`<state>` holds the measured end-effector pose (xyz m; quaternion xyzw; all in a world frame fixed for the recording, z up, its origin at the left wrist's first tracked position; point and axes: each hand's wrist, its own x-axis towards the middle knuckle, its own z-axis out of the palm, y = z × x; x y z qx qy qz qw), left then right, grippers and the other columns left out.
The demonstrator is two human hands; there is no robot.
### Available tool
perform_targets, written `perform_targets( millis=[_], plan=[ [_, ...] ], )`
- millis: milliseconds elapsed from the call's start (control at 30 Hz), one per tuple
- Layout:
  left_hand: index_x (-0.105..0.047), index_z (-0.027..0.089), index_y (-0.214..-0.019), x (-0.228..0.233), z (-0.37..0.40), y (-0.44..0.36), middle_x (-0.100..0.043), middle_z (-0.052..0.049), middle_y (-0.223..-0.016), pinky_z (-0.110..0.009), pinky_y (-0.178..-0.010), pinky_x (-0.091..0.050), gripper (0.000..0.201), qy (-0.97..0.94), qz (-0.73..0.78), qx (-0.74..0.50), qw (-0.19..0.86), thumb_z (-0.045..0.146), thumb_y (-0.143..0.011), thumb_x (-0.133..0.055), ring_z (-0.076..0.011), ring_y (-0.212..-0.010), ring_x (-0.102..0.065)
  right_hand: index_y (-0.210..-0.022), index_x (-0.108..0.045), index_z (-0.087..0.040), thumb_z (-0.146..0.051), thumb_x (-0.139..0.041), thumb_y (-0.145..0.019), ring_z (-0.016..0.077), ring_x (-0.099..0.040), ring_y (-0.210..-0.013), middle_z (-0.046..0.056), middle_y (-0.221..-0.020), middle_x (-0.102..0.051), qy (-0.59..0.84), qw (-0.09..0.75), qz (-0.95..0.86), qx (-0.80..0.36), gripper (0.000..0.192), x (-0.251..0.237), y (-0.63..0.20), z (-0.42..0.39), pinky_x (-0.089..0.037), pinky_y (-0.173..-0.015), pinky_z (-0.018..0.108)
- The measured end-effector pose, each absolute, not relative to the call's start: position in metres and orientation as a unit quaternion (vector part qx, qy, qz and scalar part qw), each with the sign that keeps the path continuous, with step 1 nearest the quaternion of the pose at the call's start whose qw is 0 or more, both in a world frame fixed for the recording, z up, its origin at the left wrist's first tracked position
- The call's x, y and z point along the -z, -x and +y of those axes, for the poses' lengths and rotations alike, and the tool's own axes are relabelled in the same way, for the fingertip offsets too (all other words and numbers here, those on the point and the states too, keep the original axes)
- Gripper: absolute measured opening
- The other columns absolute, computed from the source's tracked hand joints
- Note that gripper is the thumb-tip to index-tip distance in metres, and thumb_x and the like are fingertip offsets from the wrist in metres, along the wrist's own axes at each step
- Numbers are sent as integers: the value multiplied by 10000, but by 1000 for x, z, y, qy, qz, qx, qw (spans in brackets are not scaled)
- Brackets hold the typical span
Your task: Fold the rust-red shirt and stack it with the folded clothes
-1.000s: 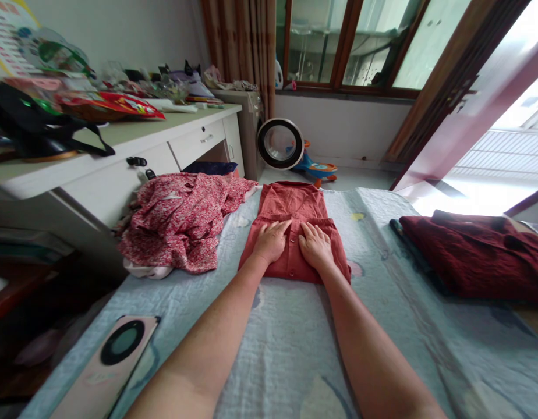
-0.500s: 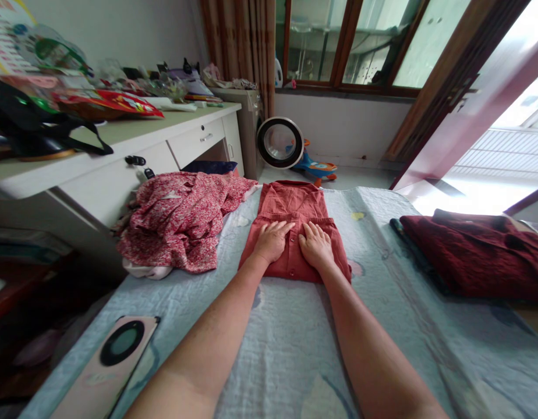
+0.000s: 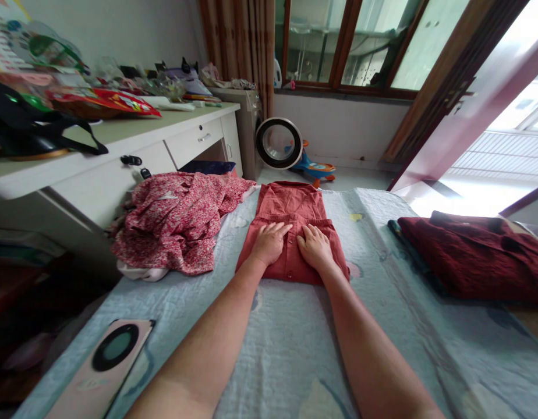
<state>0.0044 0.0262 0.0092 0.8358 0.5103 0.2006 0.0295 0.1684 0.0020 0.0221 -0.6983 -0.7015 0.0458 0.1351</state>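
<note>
Left hand [image 3: 269, 243]: flat, palm down, released, resting on the folded red button-front shirt [image 3: 290, 262]. Right hand [image 3: 315, 245]: same posture, released, across the button line from the left hand. Shirt lies beneath both hands, extending beyond them at the far end, on a light-blue quilted bedspread [image 3: 290, 343]. Left of left hand: crumpled floral garment [image 3: 177, 221]; nearer the body, smartphone [image 3: 89, 387]. Well right of right hand: folded dark-red garment [image 3: 474, 250].
</note>
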Motion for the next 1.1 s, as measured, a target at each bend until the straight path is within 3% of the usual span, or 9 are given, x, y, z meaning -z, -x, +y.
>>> perform_targets(
  millis=[133,233,467,667,833,1100],
  plan=[
    [-537,247,-1347,-17,23,-3,-504,-32,-1449,-399,-1136,-318,455,-836,499,-220,55,172,-942,-344,-182,-1333,-438,-1180,-604,-178,-387,-398,-958,236,-535,-1193,108,-1294,-600,674,144,-722,-58,369,-31,-176,2,-374,-1008,347],
    [-518,252,-1365,-27,17,-6,-438,-11,-1501,-415,-1177,-253,466,-852,461,-237,68,178,-935,-355,-178,-1414,-330,-1169,-609,-173,-346,-415,-953,215,-552,-1168,104,-1268,-618,660,170,-729,-62,337,-30,-180,3,-371,-1009,323],
    [-452,199,-1415,-21,16,-21,-382,-47,-1535,-386,-1193,-228,471,-881,432,-175,79,283,-956,-392,-179,-1418,-328,-1371,-492,-169,-290,-352,-976,190,-403,-1357,80,-1458,-483,647,169,-740,-68,436,-18,-182,6,-281,-1116,340],
    [-418,230,-1432,-17,16,-22,-364,-26,-1546,-405,-1193,-220,480,-878,445,-160,70,304,-959,-389,-187,-1423,-320,-1449,-405,-211,-506,-326,-982,236,-270,-1436,68,-1559,-326,693,93,-712,-72,558,-22,-189,4,-168,-1168,460],
    [-415,245,-1432,-19,14,-23,-350,-20,-1553,-411,-1194,-219,479,-874,454,-154,72,313,-958,-390,-193,-1423,-324,-1476,-361,-203,-635,-314,-937,274,-204,-1459,103,-1591,-235,734,76,-670,-82,693,-19,-196,5,-183,-1158,472],
    [-431,235,-1418,-17,14,-22,-358,-15,-1549,-415,-1188,-240,464,-876,449,-162,66,309,-964,-367,-191,-1416,-335,-1512,-277,-170,-672,-305,-909,291,-177,-1463,132,-1605,-166,762,68,-634,-108,785,-17,-207,8,-190,-1152,452]
  ],
)
